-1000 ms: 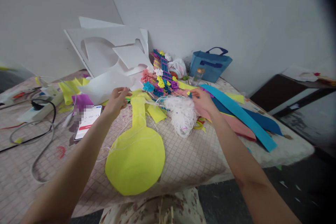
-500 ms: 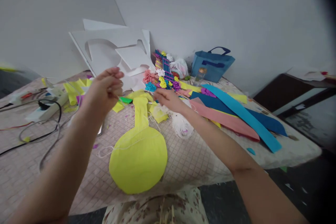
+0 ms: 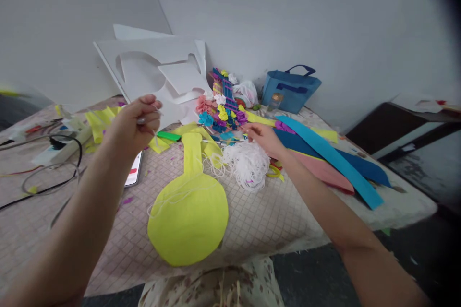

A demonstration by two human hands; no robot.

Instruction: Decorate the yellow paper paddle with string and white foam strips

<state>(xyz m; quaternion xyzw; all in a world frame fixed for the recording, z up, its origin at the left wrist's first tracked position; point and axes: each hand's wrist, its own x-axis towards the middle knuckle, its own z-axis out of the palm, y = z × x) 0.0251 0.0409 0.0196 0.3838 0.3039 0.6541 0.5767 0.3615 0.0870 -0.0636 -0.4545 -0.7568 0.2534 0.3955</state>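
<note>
My left hand [image 3: 139,122] is raised over the left of the table, its fingers closed on a thin white string. My right hand [image 3: 264,139] is behind and right of a tangled heap of white string [image 3: 248,165], its fingers bent together; what they hold, if anything, is too small to make out. Loose string runs from the heap across a yellow guitar-shaped piece [image 3: 189,220] lying flat near the front edge. A green-handled tool [image 3: 169,136] lies beside the yellow neck.
White cut-out boards [image 3: 144,67] lean on the wall. Paper flowers [image 3: 221,110] and a blue bag [image 3: 291,88] stand at the back. Blue and pink strips [image 3: 334,163] lie right. A phone [image 3: 134,172], power strip [image 3: 61,148] and cables lie left.
My right hand has moved right, away from the yellow neck, uncovering more of the string heap. My left hand has shifted slightly left, and more of the phone shows.
</note>
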